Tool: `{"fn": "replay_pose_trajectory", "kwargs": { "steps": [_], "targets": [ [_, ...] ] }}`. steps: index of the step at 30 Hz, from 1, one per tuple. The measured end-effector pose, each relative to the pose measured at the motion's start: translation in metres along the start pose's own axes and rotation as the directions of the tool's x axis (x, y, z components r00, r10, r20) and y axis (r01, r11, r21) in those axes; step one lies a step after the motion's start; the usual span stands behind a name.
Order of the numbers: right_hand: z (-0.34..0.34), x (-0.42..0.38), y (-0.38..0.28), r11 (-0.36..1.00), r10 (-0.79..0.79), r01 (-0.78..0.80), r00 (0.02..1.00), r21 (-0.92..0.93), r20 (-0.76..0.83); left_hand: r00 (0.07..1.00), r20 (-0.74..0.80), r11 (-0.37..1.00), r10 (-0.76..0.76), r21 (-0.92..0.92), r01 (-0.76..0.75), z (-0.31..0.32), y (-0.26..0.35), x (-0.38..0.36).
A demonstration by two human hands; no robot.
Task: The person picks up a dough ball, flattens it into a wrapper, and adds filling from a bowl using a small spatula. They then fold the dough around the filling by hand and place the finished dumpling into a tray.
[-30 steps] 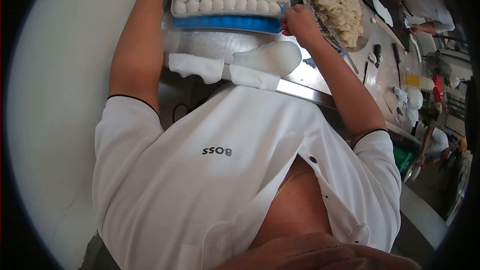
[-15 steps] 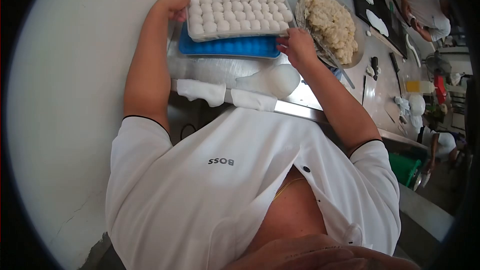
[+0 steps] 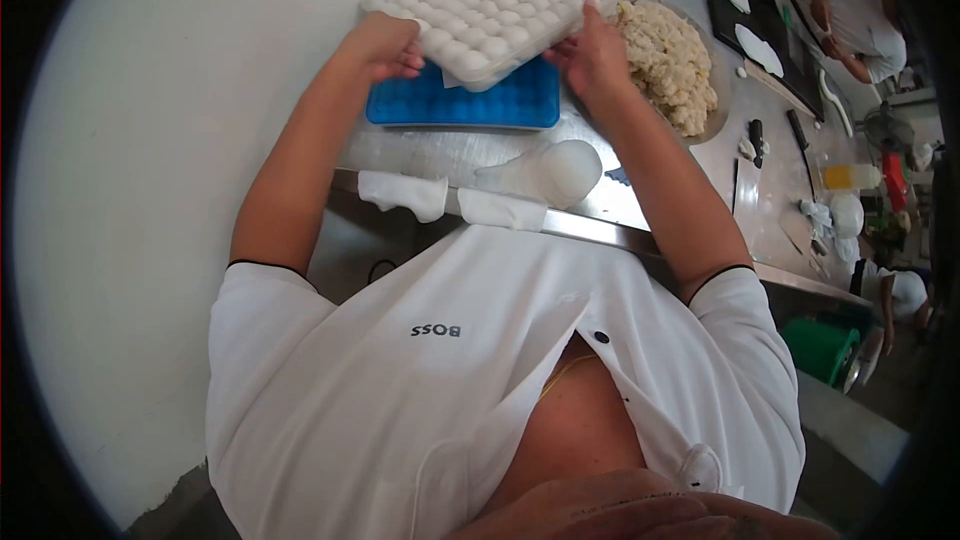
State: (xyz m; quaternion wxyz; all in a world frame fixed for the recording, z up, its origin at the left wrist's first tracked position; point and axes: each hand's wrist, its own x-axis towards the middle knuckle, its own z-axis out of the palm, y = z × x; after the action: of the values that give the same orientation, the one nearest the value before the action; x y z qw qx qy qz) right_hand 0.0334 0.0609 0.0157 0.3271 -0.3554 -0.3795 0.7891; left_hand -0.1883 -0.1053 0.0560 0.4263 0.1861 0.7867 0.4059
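A clear plastic tray [image 3: 490, 10] filled with rows of white balls is held up at a tilt and turned, its near corner toward me. My left hand [image 3: 385, 45] grips its left side, with the fingers curled under the edge. My right hand [image 3: 593, 55] holds the right side, thumb on top at the rim. Beneath it a blue tray [image 3: 460, 105] with rounded bumps or hollows lies on the metal table, partly covered. Nearer me lies a white-filled piping bag [image 3: 565, 172], close to the table edge.
A large bowl [image 3: 722, 118] of pale lumpy mash [image 3: 665, 65] stands right of my right hand. Two white cloths [image 3: 400, 196] hang over the table's front edge. Knives [image 3: 748, 175] and a yellow bottle [image 3: 850, 177] lie further right. A person [image 3: 850, 15] works across the table.
The ball-filled tray has lifted off the blue tray, tilted and turned, exposing more of the blue one. My left hand has shifted right and toward me; the right hand has risen slightly.
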Motion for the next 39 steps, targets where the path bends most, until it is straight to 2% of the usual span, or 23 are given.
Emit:
{"fn": "replay_pose_trajectory", "kwargs": {
  "steps": [1, 2, 3, 6, 9, 13, 15, 16, 17, 18, 20, 22, 23, 25, 27, 29, 30, 32, 33, 35, 36, 38, 39],
  "targets": [
    [0.008, -0.003, 0.005, 1.0, 0.005, -0.005, 1.0, -0.001, 0.003, 1.0, -0.013, 0.997, 0.002, -0.081, -0.003, 0.014, -0.004, -0.003],
    [0.018, -0.005, 0.011, 1.0, -0.006, 0.003, 0.996, -0.03, -0.089, 1.0, -0.027, 0.987, 0.004, -0.16, -0.008, 0.025, -0.008, -0.007],
    [0.024, -0.007, 0.014, 0.998, -0.021, 0.011, 0.984, -0.057, -0.178, 0.999, -0.033, 0.987, 0.002, -0.159, -0.008, 0.034, -0.014, -0.006],
    [0.019, 0.01, 0.026, 0.994, 0.001, -0.028, 0.969, -0.106, -0.247, 0.997, -0.016, 0.964, -0.075, -0.255, 0.068, 0.053, -0.029, -0.007],
    [0.007, 0.02, 0.037, 0.98, -0.096, 0.052, 0.969, -0.191, -0.229, 0.997, 0.0, 0.935, -0.079, -0.348, 0.074, 0.06, -0.037, -0.018],
    [-0.014, 0.023, 0.008, 0.918, -0.169, 0.082, 0.966, -0.388, -0.194, 0.978, 0.181, 0.89, -0.106, -0.421, 0.174, 0.074, -0.035, -0.039],
    [-0.027, 0.029, -0.019, 0.808, -0.188, 0.147, 0.982, -0.57, -0.013, 0.961, 0.257, 0.868, -0.102, -0.449, 0.212, 0.076, -0.025, -0.062],
    [-0.024, 0.022, -0.039, 0.803, -0.191, 0.146, 0.982, -0.578, -0.017, 0.938, 0.335, 0.933, -0.089, -0.302, 0.196, 0.076, -0.015, -0.076],
    [-0.015, 0.009, -0.065, 0.661, -0.232, 0.166, 0.973, -0.732, 0.012, 0.909, 0.409, 0.976, -0.084, -0.152, 0.158, 0.075, -0.008, -0.083],
    [-0.004, 0.0, -0.089, 0.489, -0.267, 0.182, 0.962, -0.853, 0.053, 0.908, 0.412, 0.975, -0.074, -0.16, 0.152, 0.072, -0.003, -0.084],
    [0.015, -0.005, -0.122, 0.455, -0.251, 0.157, 0.967, -0.877, 0.043, 0.948, 0.317, 0.999, 0.036, -0.048, -0.021, 0.06, 0.002, -0.083],
    [0.035, -0.008, -0.147, 0.413, -0.239, 0.142, 0.97, -0.899, 0.043, 0.966, 0.239, 0.994, 0.097, -0.068, -0.083, 0.05, 0.0, -0.065],
    [0.046, -0.012, -0.156, 0.291, -0.252, 0.124, 0.966, -0.949, 0.049, 0.977, 0.158, 0.988, 0.145, -0.072, -0.135, 0.046, 0.001, -0.055],
    [0.067, -0.022, -0.177, 0.019, -0.219, 0.111, 0.97, -0.994, 0.104, 0.969, 0.124, 0.977, 0.214, -0.038, -0.211, 0.043, 0.007, -0.045],
    [0.071, -0.008, -0.181, 0.01, -0.184, 0.202, 0.963, -0.979, 0.197, 0.959, 0.085, 0.962, 0.27, 0.002, -0.271, 0.041, 0.014, -0.038],
    [0.078, 0.005, -0.183, 0.01, -0.142, 0.288, 0.948, -0.958, 0.284, 0.877, 0.064, 0.849, 0.477, 0.224, -0.478, 0.044, 0.026, -0.031],
    [0.086, 0.005, -0.185, -0.04, -0.121, 0.283, 0.95, -0.958, 0.286, 0.875, 0.054, 0.849, 0.481, 0.219, -0.48, 0.047, 0.029, -0.023],
    [0.099, 0.001, -0.184, -0.098, -0.102, 0.283, 0.951, -0.954, 0.292, 0.707, -0.09, 0.703, 0.702, 0.248, -0.667, 0.057, 0.033, -0.001],
    [0.104, -0.001, -0.182, -0.103, -0.105, 0.301, 0.944, -0.948, 0.312, 0.704, -0.099, 0.703, 0.704, 0.244, -0.668, 0.059, 0.039, 0.009],
    [0.113, -0.002, -0.18, -0.115, -0.105, 0.327, 0.935, -0.938, 0.338, 0.469, -0.168, 0.496, 0.867, 0.22, -0.84, 0.06, 0.052, 0.031],
    [0.117, -0.001, -0.178, -0.149, -0.101, 0.345, 0.927, -0.927, 0.361, 0.468, -0.177, 0.498, 0.866, 0.218, -0.839, 0.063, 0.058, 0.041],
    [0.123, 0.0, -0.175, -0.185, -0.095, 0.363, 0.918, -0.913, 0.384, 0.29, -0.33, 0.375, 0.898, 0.231, -0.898, 0.067, 0.068, 0.062],
    [0.128, 0.002, -0.173, -0.234, -0.091, 0.367, 0.914, -0.9, 0.396, 0.289, -0.335, 0.375, 0.897, 0.229, -0.898, 0.066, 0.071, 0.076]
  ]
}}
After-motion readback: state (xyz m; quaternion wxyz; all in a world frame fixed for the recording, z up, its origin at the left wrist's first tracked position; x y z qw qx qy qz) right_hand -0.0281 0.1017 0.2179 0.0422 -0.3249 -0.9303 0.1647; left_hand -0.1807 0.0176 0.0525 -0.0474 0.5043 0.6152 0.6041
